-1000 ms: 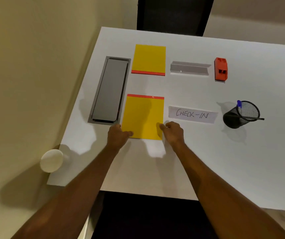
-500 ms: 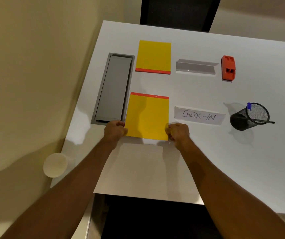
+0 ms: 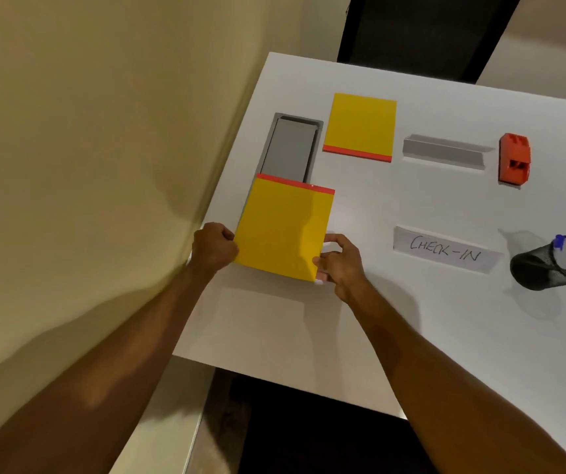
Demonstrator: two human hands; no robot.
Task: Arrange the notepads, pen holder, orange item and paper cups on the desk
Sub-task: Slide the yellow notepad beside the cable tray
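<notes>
Left hand (image 3: pixel 215 249) and right hand (image 3: pixel 339 265) grip the near yellow notepad (image 3: pixel 283 230) by its near corners. Its long axis runs near-to-far.

We log bare table (image 3: pixel 274 323) along the near edge: open passage. Wall (image 3: pixel 104 131) shuts the left side. A free lane runs between grey bracket (image 3: pixel 445 153) and CHECK-IN sign (image 3: pixel 445 249); pen holder (image 3: pixel 538 268) and orange item (image 3: pixel 514 159) obstruct the right.

Both hands, left (image 3: pixel 214 249) and right (image 3: pixel 338 265), gripped a yellow red-edged notepad (image 3: pixel 283 229) over the grey recessed tray (image 3: pixel 292 147); a black mesh pen holder (image 3: pixel 553 265) lay tipped nearby.
</notes>
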